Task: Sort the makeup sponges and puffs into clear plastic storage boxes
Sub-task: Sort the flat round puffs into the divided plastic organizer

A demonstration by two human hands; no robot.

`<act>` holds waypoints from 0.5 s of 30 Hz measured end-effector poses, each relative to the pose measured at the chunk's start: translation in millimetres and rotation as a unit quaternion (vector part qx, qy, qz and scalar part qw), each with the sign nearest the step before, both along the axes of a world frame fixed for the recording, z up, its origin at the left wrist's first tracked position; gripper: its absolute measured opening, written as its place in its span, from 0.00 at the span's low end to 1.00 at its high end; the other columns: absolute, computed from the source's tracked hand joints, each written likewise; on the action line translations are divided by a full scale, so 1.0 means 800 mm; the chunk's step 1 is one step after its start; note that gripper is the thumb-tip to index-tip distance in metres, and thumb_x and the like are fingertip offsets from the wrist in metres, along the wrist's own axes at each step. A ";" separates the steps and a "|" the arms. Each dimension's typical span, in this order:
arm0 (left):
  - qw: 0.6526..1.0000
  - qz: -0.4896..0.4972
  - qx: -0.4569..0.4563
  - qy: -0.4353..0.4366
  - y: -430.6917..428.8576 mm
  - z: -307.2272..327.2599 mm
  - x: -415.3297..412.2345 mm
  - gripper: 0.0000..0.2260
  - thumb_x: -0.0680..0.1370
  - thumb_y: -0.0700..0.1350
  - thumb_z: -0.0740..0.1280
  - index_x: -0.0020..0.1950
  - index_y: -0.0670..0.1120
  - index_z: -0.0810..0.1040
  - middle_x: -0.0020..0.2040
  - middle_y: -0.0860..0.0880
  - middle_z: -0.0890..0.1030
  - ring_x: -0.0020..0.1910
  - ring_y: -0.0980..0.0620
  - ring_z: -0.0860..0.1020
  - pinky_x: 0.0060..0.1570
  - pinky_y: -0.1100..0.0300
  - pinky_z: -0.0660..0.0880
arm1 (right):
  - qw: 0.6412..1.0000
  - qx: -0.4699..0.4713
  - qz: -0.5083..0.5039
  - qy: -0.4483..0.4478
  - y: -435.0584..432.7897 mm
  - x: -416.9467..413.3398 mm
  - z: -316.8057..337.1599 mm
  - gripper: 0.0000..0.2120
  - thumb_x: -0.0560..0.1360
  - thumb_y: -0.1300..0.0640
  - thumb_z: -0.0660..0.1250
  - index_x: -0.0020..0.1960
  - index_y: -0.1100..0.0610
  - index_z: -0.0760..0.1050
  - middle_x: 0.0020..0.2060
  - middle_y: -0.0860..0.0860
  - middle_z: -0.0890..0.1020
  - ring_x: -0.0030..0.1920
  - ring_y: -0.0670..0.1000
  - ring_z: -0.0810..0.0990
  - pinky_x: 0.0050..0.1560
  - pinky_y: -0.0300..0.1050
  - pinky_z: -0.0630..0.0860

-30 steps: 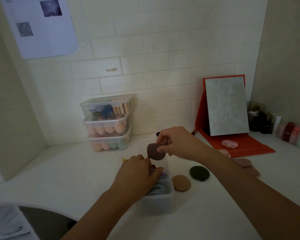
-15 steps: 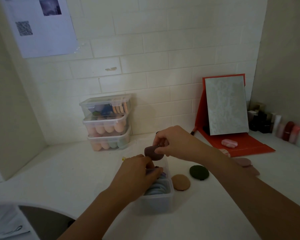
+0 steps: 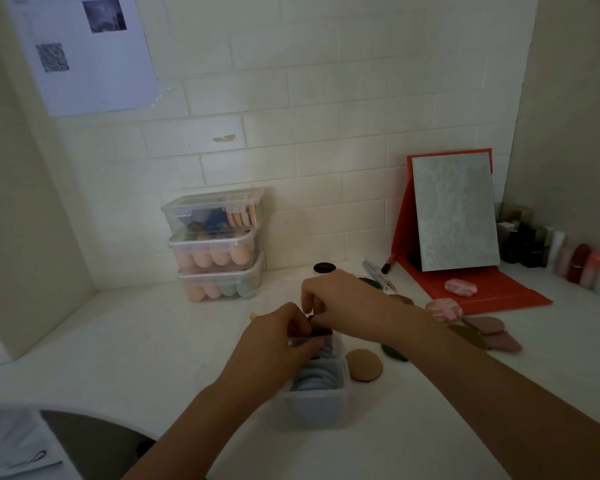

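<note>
Maroon puff (image 3: 323, 331) pinched by right hand (image 3: 343, 303) over clear box (image 3: 312, 407); left hand (image 3: 274, 344) curled alongside, grip unclear.

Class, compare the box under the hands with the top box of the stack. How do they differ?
The front box is lidless; the top box has its lid on. The front box stands on the counter; the top box sits on the middle box. Both are clear plastic.

A red-backed mirror (image 3: 454, 213) stands on the white counter (image 3: 118, 341). Just right of the mirror runs a row of small bottles (image 3: 568, 261). A pen (image 3: 388, 267) lies just left of its base. Far up-left of the mirror, 1 printed sheet (image 3: 84, 53) hangs on the tiled wall (image 3: 326, 116).
</note>
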State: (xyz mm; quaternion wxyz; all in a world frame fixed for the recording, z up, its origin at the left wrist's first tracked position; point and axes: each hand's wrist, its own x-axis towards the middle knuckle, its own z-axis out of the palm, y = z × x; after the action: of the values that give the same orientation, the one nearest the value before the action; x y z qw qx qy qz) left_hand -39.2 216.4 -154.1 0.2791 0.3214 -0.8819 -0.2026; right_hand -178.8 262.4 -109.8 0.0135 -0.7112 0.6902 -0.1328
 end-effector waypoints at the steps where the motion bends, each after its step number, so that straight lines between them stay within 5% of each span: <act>1: 1.000 -0.002 -0.003 0.005 0.000 0.000 0.001 0.07 0.71 0.52 0.71 0.42 0.53 0.74 0.42 0.58 0.80 0.45 0.62 0.77 0.42 0.75 0.67 | 1.000 -0.004 0.007 0.014 0.000 0.001 0.000 0.07 0.74 0.60 0.66 0.51 0.59 0.77 0.42 0.50 0.79 0.39 0.46 0.73 0.38 0.38 0.70; 6: 1.000 -0.013 -0.013 -0.003 -0.001 -0.002 0.002 0.07 0.71 0.53 0.71 0.41 0.51 0.77 0.41 0.58 0.79 0.45 0.61 0.76 0.43 0.74 0.67 | 0.999 -0.002 0.014 0.039 -0.002 0.005 -0.006 0.08 0.72 0.62 0.66 0.48 0.56 0.82 0.43 0.54 0.82 0.40 0.50 0.77 0.46 0.47 0.79; 11: 1.000 0.005 -0.018 0.012 0.000 -0.001 0.000 0.09 0.70 0.53 0.73 0.42 0.54 0.74 0.45 0.56 0.77 0.46 0.58 0.76 0.43 0.70 0.69 | 1.000 0.021 0.018 -0.006 -0.001 0.004 -0.012 0.11 0.72 0.65 0.66 0.54 0.59 0.77 0.47 0.55 0.81 0.48 0.52 0.79 0.49 0.49 0.76; 15: 1.000 0.019 -0.008 -0.004 0.004 -0.001 0.000 0.10 0.72 0.55 0.70 0.47 0.53 0.75 0.49 0.56 0.77 0.50 0.58 0.75 0.49 0.66 0.70 | 0.996 -0.020 -0.015 -0.081 -0.004 0.002 -0.017 0.06 0.71 0.62 0.69 0.47 0.55 0.75 0.35 0.46 0.76 0.40 0.47 0.77 0.46 0.46 0.77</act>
State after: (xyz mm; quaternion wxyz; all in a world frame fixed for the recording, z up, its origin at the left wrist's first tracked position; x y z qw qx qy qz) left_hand -39.5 219.3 -155.2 0.2819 0.3369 -0.8783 -0.1887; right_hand -177.3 258.9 -123.7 0.0534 -0.6875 0.6948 -0.2042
